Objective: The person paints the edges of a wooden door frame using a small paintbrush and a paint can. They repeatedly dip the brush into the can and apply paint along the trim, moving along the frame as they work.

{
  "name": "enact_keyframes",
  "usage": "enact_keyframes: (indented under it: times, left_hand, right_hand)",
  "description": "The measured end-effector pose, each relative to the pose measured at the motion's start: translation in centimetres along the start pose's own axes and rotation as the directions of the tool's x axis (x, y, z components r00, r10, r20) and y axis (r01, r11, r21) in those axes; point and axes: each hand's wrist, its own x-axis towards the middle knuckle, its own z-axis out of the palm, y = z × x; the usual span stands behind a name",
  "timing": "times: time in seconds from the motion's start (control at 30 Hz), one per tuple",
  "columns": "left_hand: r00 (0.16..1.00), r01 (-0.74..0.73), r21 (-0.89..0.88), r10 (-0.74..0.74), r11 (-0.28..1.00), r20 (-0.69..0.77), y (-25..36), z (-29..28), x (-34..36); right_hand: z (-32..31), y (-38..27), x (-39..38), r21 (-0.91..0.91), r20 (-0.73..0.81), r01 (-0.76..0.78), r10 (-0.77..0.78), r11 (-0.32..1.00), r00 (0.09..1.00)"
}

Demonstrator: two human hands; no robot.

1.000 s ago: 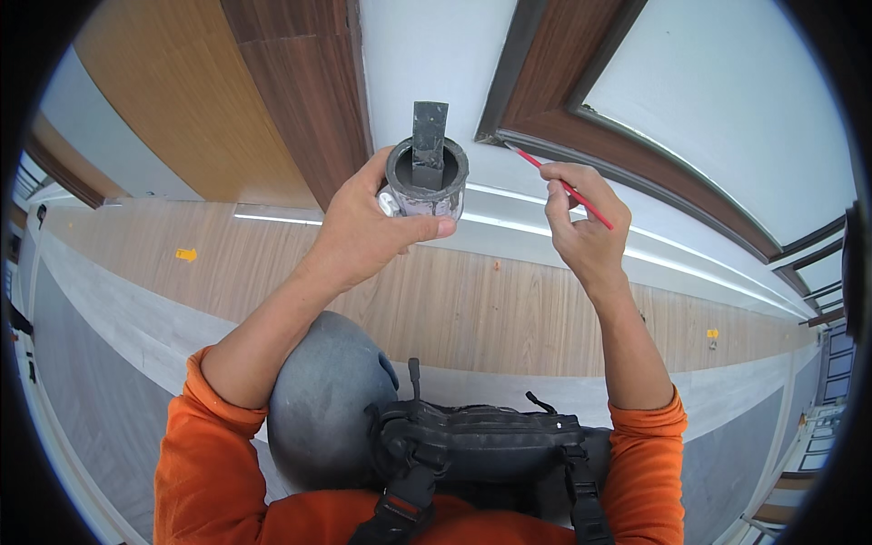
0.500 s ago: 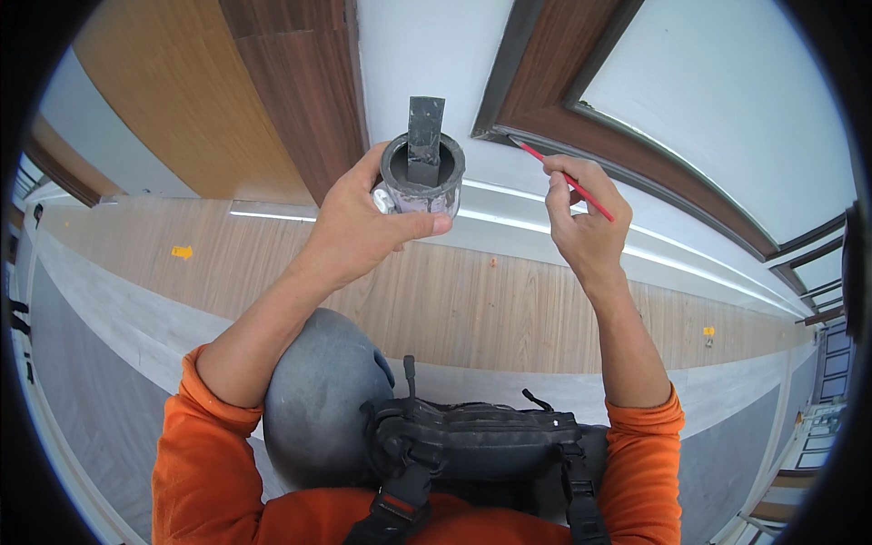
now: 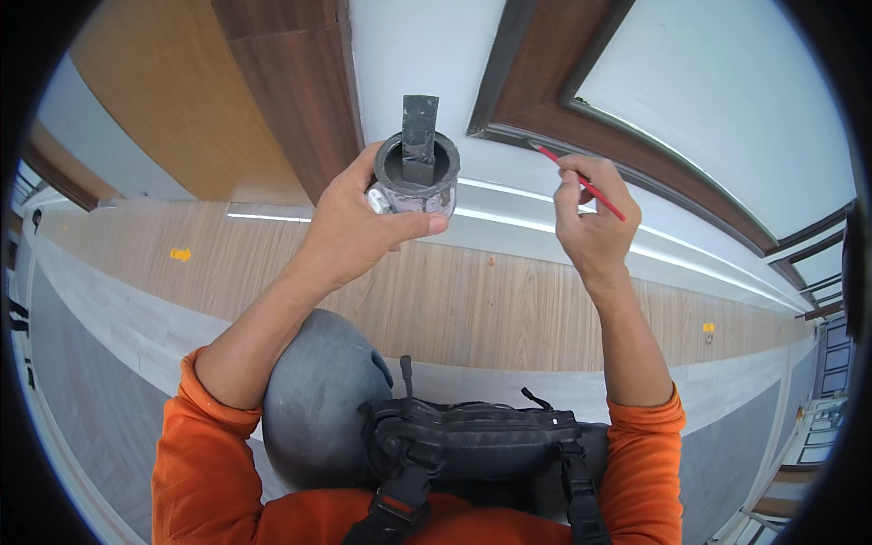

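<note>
Left hand (image 3: 359,227): closed around a small round paint pot (image 3: 418,174), grey-smeared, held up near the ceiling; a flat grey stirring stick (image 3: 420,136) stands upright in it.
Right hand (image 3: 589,222): pinched shut on a thin red-handled brush (image 3: 581,180), fingers bunched round the handle.
Brush position: tip lies at the dark brown trim (image 3: 536,91) where it borders the white ceiling strip (image 3: 413,45); contact looks likely but cannot be confirmed.
Change noted: a second ago the brush pointed toward the pot, its tip just beside the rim; it has since swung away to the trim. The pot has barely shifted.
Reading: judged a loaded brush now being applied to the trim edge, touch-up work under way.
Surroundings: wood-panelled wall (image 3: 436,300) below, orange sleeves (image 3: 195,454), black chest harness (image 3: 472,445).
</note>
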Motion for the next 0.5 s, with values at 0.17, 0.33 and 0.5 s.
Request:
enact_keyframes:
  times: [0.17, 0.33, 0.5]
  left_hand:
    - [1.0, 0.001, -0.015, 0.0, 1.0, 0.008, -0.4, 0.0, 0.2]
    - [1.0, -0.004, -0.002, 0.004, 1.0, 0.003, -0.3, -0.1, 0.1]
    - [1.0, -0.023, 0.006, 0.023, 1.0, 0.009, -0.5, -0.1, 0.1]
  right_hand:
    - [1.2, -1.1, -0.3, 0.139, 0.036, -0.051, 0.047, 0.989, 0.998]
    - [1.5, -0.8, -0.4, 0.202, 0.028, -0.127, 0.124, 0.971, 0.992]
    - [1.0, -0.8, -0.5, 0.211, 0.103, -0.116, 0.096, 0.971, 0.99]
